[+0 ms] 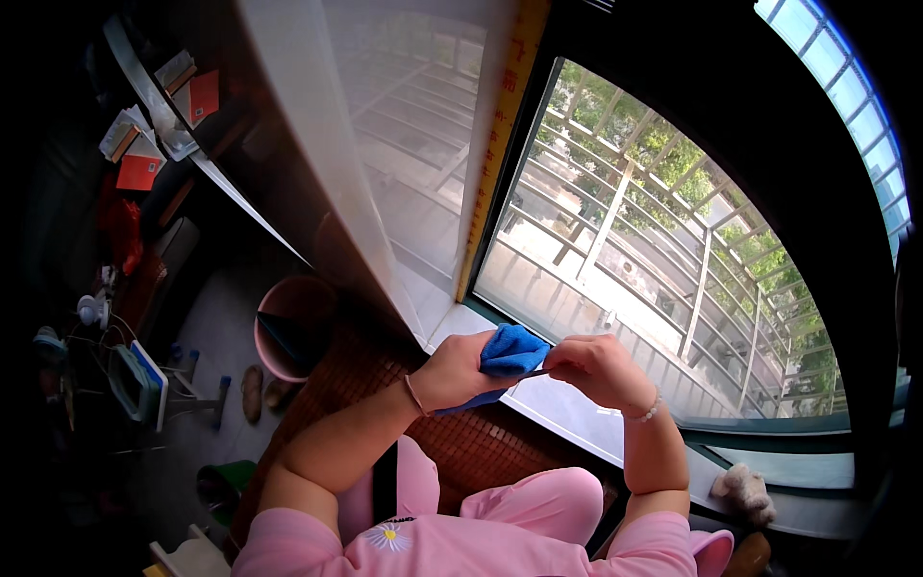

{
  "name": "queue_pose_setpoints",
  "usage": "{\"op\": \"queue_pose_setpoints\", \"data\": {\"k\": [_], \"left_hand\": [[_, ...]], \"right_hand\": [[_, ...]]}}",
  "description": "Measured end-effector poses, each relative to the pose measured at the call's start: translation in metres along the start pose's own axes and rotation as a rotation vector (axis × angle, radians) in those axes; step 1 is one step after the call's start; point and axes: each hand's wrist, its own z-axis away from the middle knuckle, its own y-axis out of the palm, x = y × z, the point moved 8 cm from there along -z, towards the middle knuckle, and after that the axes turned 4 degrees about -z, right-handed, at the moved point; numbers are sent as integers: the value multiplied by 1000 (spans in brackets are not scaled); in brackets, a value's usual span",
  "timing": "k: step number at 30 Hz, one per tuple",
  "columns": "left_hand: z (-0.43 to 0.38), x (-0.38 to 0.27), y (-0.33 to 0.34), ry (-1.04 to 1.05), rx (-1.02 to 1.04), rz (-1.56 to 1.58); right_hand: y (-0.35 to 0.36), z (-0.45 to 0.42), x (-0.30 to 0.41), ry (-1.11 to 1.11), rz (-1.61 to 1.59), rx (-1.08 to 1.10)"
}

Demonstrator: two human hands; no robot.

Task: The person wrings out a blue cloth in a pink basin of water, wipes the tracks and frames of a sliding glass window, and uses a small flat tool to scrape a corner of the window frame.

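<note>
Both my hands are raised in front of a window with a barred cage outside. Bunched in my left hand (456, 371) is a blue cloth (513, 350), part of which hangs below the palm. My right hand (597, 368) pinches the end of a thin dark strip (535, 373) that runs out from beside the cloth; what it belongs to is hidden. Under my hands lie the white window sill (570, 425) and a brown woven mat (469, 440), on which I sit or kneel.
A glossy white panel (317, 137) rises left of the window (649, 231). On the floor at left stand a pink bucket (261, 339), a green bin (232, 479) and a pair of shoes (252, 393). A fluffy plush toy (746, 494) lies on the sill at right.
</note>
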Motion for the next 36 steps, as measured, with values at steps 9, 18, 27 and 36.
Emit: {"op": "queue_pose_setpoints", "data": {"k": [9,18,27,36], "left_hand": [[18,24,-10,-163,-224,610],[26,36,-4,-169,-200,605],[31,35,3,-266,-154,637],[6,-28,5,-160,-142,1041]], "right_hand": [[-85,-8,105,-561,927,-933],[-64,-35,110,-436,1340,-910],[-57,-30,110,-464,1274,-800],[-81,34,131,-469,771,-727]]}}
